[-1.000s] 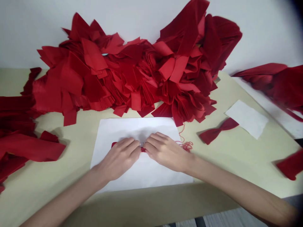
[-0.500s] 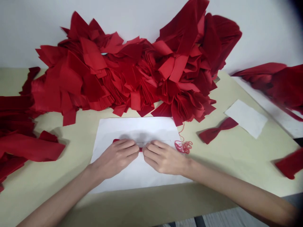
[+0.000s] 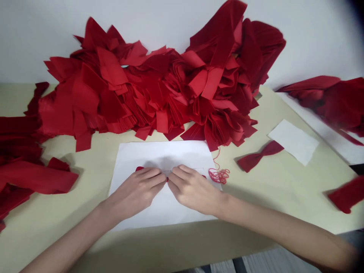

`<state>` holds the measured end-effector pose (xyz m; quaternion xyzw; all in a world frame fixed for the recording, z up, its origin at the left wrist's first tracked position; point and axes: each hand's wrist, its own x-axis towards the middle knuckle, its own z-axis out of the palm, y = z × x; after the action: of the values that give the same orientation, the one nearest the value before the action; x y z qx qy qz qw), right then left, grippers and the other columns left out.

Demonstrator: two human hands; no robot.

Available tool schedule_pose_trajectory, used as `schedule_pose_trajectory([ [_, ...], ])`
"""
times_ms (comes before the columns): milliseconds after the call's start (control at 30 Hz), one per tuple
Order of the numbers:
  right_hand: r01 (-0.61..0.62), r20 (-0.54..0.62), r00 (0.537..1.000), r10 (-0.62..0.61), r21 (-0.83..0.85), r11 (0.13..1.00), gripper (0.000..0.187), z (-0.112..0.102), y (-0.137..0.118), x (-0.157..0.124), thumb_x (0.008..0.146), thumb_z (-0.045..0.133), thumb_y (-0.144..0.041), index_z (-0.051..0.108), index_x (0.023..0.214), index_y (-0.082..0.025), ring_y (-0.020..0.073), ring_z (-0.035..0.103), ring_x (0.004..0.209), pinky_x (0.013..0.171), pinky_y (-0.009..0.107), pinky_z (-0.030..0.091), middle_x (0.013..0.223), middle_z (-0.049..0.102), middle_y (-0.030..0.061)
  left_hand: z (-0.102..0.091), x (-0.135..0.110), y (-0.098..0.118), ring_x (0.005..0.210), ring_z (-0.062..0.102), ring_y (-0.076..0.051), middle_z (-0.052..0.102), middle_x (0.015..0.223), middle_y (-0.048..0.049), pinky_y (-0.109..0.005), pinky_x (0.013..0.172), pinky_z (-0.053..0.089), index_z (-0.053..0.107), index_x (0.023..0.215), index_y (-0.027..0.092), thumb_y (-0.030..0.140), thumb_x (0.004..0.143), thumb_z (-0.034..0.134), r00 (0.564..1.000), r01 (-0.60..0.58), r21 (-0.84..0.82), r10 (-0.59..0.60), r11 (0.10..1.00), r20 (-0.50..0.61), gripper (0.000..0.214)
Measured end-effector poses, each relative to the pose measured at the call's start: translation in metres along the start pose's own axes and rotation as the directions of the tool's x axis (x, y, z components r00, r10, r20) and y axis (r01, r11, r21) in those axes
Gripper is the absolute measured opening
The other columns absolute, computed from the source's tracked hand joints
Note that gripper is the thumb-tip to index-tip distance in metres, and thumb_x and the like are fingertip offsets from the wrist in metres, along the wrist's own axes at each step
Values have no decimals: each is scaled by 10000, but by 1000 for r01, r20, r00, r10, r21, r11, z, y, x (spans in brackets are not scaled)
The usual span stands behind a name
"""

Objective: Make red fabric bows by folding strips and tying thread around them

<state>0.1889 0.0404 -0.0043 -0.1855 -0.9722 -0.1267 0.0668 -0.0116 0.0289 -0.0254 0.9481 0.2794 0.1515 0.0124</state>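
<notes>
While the left hand [image 3: 136, 191] and right hand [image 3: 193, 189] pinch one small red fabric strip [image 3: 139, 168] fingertip to fingertip on a smooth white paper sheet [image 3: 162, 155], one bow-shaped fabric piece [image 3: 260, 156] lies to the right

This looks like a small hand-sewing workroom, though the tight view of one table leaves it unclear whether it is part of a home or a workshop. A cream-topped worktable [image 3: 36, 212] stands against a plain white wall [image 3: 313, 38]. A great heap of cut red cloth pieces [image 3: 153, 91] banks up along the wall, a quantity that suggests batch work. A red fabric bow [image 3: 258, 158], a tangle of red thread [image 3: 218, 176] and sheets of white paper [image 3: 159, 153] lie on the table.
</notes>
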Motion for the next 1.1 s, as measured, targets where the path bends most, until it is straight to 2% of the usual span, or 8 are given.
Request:
schedule_pose_trajectory([
  [200, 40, 56, 998, -34, -120, 992, 190, -7, -10, 6, 783, 469, -6, 603, 692, -105, 173, 492, 633, 586, 307, 355, 642, 551, 58, -4, 0, 0, 754, 542, -193, 601, 767, -51, -325, 646, 504, 613, 705, 128, -98, 753, 370, 1000, 11, -54, -11, 998, 1, 336],
  [400, 40, 58, 998, -30, -191, 981, 232, -6, -18, 10, 781, 426, 5, 602, 677, -106, 169, 484, 606, 579, 315, 345, 619, 532, 47, -3, -1, 1, 756, 539, -203, 594, 760, -54, -348, 658, 521, 619, 698, 119, -71, 756, 420, 999, 50, -102, -49, 994, 15, 281],
  [633, 26, 45, 999, -18, -175, 984, 218, -5, -16, 11, 769, 442, -2, 606, 676, -110, 173, 490, 603, 577, 315, 355, 623, 547, 49, -1, -6, 4, 901, 542, -230, 620, 861, -77, -389, 788, 534, 648, 824, 108, -61, 777, 408, 996, 88, -147, -86, 985, 20, 298],
  [800, -35, 17, 999, 38, -176, 984, 187, -2, -18, 7, 806, 454, -25, 608, 721, -89, 171, 503, 593, 577, 312, 370, 634, 574, 63, -3, -5, 6, 1014, 526, -255, 587, 792, -67, -426, 907, 504, 643, 837, 114, -64, 783, 395, 997, 71, -129, -71, 989, -1, 310],
  [1000, -61, -48, 997, 53, -195, 979, 184, 2, -23, 2, 838, 448, -33, 626, 798, -51, 173, 525, 604, 602, 327, 388, 669, 624, 98, -2, -6, 5, 1021, 535, -242, 616, 872, -76, -428, 961, 481, 636, 884, 109, -68, 785, 393, 997, 70, -119, -71, 990, -3, 317],
  [1100, -60, -20, 998, 57, -185, 981, 187, -2, -24, 2, 822, 460, -46, 645, 797, -50, 194, 552, 643, 628, 334, 403, 697, 635, 112, -2, -6, 5, 1015, 542, -237, 617, 867, -74, -427, 978, 472, 632, 858, 110, -62, 794, 392, 998, 68, -125, -69, 990, -9, 303],
])
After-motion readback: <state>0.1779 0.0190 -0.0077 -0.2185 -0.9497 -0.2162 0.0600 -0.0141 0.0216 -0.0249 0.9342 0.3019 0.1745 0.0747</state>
